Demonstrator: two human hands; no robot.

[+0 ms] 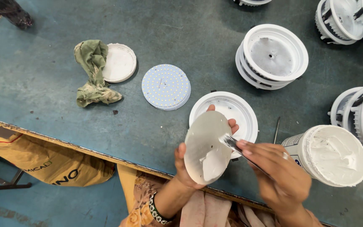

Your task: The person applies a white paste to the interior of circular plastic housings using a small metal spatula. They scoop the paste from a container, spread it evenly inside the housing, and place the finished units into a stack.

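Her left hand (185, 162) grips a round metal disc (207, 145) above the counter (43, 84) edge; the right hand (280, 174) pinches a small brush (231, 143), smearing white paste. At three o'clock, the open paste tub (332, 155) could tip if elbowed.

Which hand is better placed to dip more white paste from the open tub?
Right hand: it holds the brush and sits beside the paste tub. Left hand is busy gripping the disc.
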